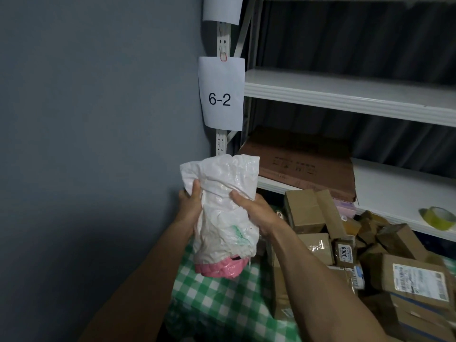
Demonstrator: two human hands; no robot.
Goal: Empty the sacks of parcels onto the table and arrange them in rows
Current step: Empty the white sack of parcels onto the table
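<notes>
The left hand and right hand each clenched the crumpled white plastic sack near its upturned bottom, mouth down above the green-checked table, apparently so the pink plastic parcel would slide out beside the brown cardboard boxes.

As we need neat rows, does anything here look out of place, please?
Yes: the cardboard parcels lie heaped on the green checked tablecloth, tilted and overlapping, not in rows.
</notes>
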